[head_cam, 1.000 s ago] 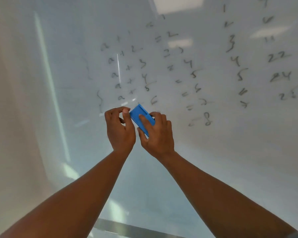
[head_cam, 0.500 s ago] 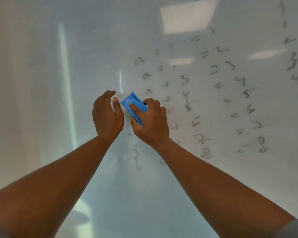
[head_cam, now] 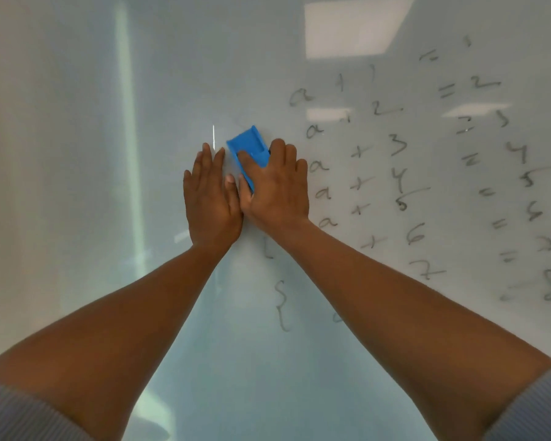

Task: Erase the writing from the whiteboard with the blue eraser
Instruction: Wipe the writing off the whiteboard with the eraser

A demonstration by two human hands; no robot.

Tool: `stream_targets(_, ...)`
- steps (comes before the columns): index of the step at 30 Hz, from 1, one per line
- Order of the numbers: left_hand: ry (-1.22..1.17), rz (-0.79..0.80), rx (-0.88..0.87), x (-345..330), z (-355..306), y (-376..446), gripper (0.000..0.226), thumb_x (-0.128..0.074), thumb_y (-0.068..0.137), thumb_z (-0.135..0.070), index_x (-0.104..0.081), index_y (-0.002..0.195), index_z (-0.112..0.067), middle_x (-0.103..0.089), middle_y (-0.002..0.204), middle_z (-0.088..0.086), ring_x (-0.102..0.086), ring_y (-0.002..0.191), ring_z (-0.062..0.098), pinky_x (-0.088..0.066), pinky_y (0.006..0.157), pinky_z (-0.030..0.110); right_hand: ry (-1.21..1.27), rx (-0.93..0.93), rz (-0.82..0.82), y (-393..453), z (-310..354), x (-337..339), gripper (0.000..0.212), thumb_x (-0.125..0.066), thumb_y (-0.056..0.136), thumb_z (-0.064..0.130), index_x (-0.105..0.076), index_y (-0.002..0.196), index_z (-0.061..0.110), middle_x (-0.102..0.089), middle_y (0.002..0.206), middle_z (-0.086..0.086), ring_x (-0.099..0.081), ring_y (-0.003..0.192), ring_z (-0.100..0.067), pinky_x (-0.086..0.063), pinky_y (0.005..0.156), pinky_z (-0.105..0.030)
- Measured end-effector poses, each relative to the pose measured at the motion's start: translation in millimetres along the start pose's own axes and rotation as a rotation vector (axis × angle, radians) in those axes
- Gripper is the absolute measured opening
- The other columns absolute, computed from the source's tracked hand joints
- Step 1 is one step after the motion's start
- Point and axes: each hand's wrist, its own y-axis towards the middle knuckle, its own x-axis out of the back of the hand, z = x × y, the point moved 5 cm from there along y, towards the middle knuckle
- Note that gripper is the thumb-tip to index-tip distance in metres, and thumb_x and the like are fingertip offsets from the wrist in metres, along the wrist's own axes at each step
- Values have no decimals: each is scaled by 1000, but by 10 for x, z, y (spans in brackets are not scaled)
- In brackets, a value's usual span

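The blue eraser (head_cam: pixel 248 148) lies flat against the whiteboard (head_cam: pixel 77 154), tilted to the upper right, with my right hand (head_cam: pixel 275 189) pressing on its lower part. Thumb and fingers wrap its sides. My left hand (head_cam: pixel 209 198) rests flat on the board just left of the eraser, fingers straight and together, touching my right hand at the thumb. Dark handwritten rows such as "a + 3" (head_cam: pixel 357 151) run down the board to the right of my hands. A curly bracket (head_cam: pixel 282 308) sits below my right wrist.
More equals signs and digits (head_cam: pixel 522 183) fill the board's right side. Ceiling light reflections (head_cam: pixel 353 30) show on the glossy surface. The board's left part carries no writing, only a pale vertical streak of glare (head_cam: pixel 128 122).
Both hands and the eraser have moved up the board to the left of the writing. My left hand has let go of the eraser and flattened on the board beside it.
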Motion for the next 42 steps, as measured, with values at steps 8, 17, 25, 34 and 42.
stream_targets(8, -73, -39, -63, -85, 64, -30, 52, -33, 104, -17, -28, 156, -11, -22, 164, 9, -13, 154, 20, -5, 127, 42, -56, -35, -21, 396, 167, -68, 46, -40, 95, 47, -50, 135, 27, -46, 125, -13, -44, 106, -26, -41, 83, -38)
stream_targets(17, -22, -100, -125, -107, 165, -78, 52, -29, 103, -13, -31, 155, -13, -24, 164, 5, -15, 154, 18, -4, 127, 37, -108, -134, -112, 671, -271, 160, 46, -40, 94, 46, -49, 134, 24, -44, 128, -16, -44, 111, -30, -39, 87, -42)
stream_targets(25, -37, -86, -160, -150, 198, -90, 54, -37, 105, -13, -24, 156, -7, -22, 164, 8, -13, 154, 19, -6, 126, 42, -70, 67, 25, 207, 210, -94, 44, -42, 93, 46, -54, 130, 26, -47, 120, -13, -45, 104, -27, -38, 82, -41)
stream_targets(34, 19, -115, -113, -150, 173, -106, 54, -24, 103, -18, -28, 156, -14, -23, 165, 4, -13, 154, 17, -4, 127, 36, -61, -235, -169, 603, -398, 244, 46, -40, 94, 47, -53, 133, 25, -46, 124, -16, -45, 108, -30, -39, 85, -41)
stream_targets(42, 22, -81, -122, -166, 178, -127, 52, -28, 106, -23, -25, 157, -11, -19, 165, 8, -12, 154, 19, -3, 126, 37, -6, 8, -20, -112, 97, -90, 44, -44, 95, 47, -55, 131, 25, -51, 116, -14, -48, 99, -27, -43, 80, -41)
